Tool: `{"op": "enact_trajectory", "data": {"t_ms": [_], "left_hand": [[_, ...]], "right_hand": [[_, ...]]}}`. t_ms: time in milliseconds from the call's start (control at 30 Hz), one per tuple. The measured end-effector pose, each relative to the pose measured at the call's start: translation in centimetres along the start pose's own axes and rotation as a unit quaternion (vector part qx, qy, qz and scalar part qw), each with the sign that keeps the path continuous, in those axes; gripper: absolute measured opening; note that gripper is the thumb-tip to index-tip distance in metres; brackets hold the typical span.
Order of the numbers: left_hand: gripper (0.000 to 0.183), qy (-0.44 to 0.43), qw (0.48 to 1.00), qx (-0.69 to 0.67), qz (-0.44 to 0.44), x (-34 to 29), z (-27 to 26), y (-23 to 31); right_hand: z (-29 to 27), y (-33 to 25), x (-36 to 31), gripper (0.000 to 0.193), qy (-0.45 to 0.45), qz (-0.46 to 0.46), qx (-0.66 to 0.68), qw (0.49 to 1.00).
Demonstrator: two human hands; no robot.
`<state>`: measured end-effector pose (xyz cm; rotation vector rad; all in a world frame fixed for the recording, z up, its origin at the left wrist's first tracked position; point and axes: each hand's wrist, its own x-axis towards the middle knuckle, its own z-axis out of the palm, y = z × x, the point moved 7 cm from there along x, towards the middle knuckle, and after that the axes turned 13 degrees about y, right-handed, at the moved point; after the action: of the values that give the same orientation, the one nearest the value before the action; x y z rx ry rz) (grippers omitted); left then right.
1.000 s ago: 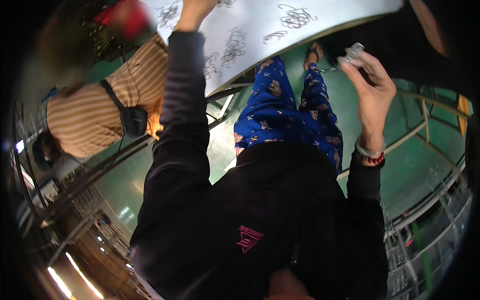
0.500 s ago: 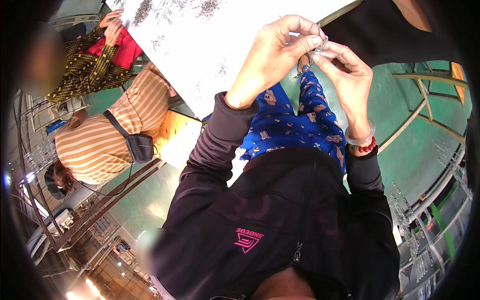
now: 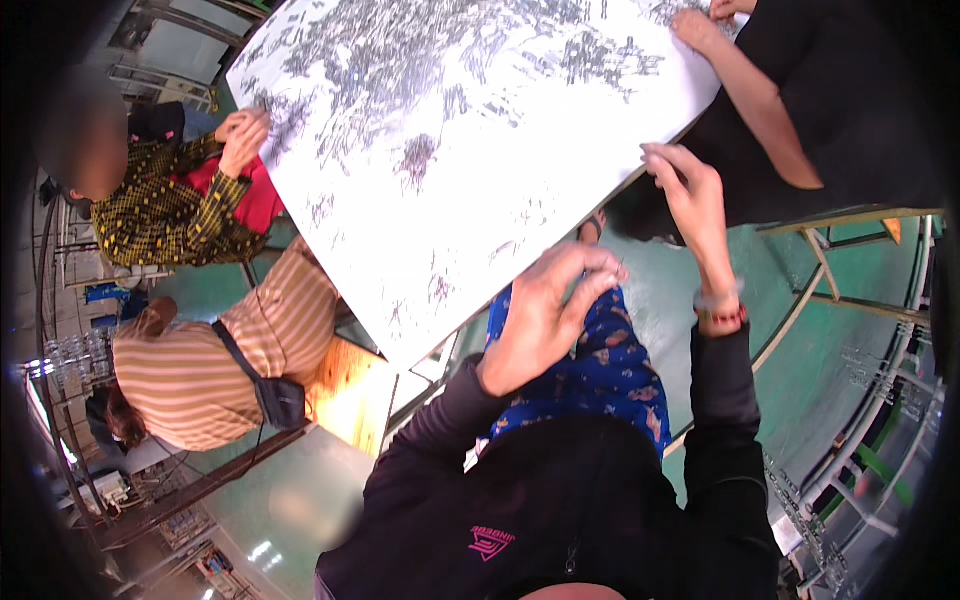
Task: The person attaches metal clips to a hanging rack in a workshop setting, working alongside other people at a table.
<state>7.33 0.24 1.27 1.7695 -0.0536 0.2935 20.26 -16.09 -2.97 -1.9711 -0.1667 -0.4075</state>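
My left hand (image 3: 545,318) hangs in front of the white table's (image 3: 480,235) near edge, above my blue patterned trousers (image 3: 600,365). Its thumb and fingers are curled together at the tips; whatever they hold is hidden or too small to make out. Farther right and forward, my right hand (image 3: 697,198) reaches to the table's edge, its bent fingers slightly apart and nothing visible between them. Small dark metal pieces (image 3: 370,70) lie scattered thickly over the far part of the table, with smaller clusters (image 3: 437,288) nearer me.
Left of the table sits a person in a checked top (image 3: 150,215), hands at the edge; nearer is one in a striped top (image 3: 215,370) beside a wooden stool (image 3: 355,385). At right, another person's forearm (image 3: 765,120) rests over the table. Metal frames (image 3: 820,265) stand beyond.
My hands were together on small metal links; now they are apart, the left lower and the right beside the table edge. The links no longer show. The view has shifted, revealing more table.
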Motion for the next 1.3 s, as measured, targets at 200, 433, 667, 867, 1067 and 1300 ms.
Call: {"op": "enact_trajectory", "data": {"t_ms": [200, 433, 667, 867, 1067, 1300], "left_hand": [[0.005, -0.022, 0.999, -0.035, 0.008, 0.7, 1.6, 0.3], [0.002, 0.011, 0.997, -0.073, 0.033, 0.5, 1.5, 0.5], [0.006, 0.048, 0.997, -0.068, 0.003, 0.1, 1.6, 0.2], [0.013, 0.081, 0.995, -0.045, 0.043, -0.4, 0.4, 1.3], [0.014, 0.078, 0.993, -0.002, 0.091, -1.1, 0.2, 2.5], [0.029, 0.067, 0.995, -0.037, 0.069, -1.8, -1.3, 0.3]], "right_hand": [[6.3, 5.2, 9.0, 0.021, -0.028, -0.264, -0.261, 0.928], [7.9, 3.9, 8.2, 0.017, -0.089, -0.226, -0.295, 0.924], [2.4, -1.9, 1.2, 0.03, -0.107, 0.176, 0.219, 0.954], [-3.0, -8.7, -4.7, 0.021, -0.06, 0.157, 0.228, 0.959], [-4.5, -11.1, -6.4, 0.016, 0.016, 0.094, 0.219, 0.971], [-3.6, -9.8, -8.6, 0.016, 0.042, 0.075, 0.295, 0.952]]}}
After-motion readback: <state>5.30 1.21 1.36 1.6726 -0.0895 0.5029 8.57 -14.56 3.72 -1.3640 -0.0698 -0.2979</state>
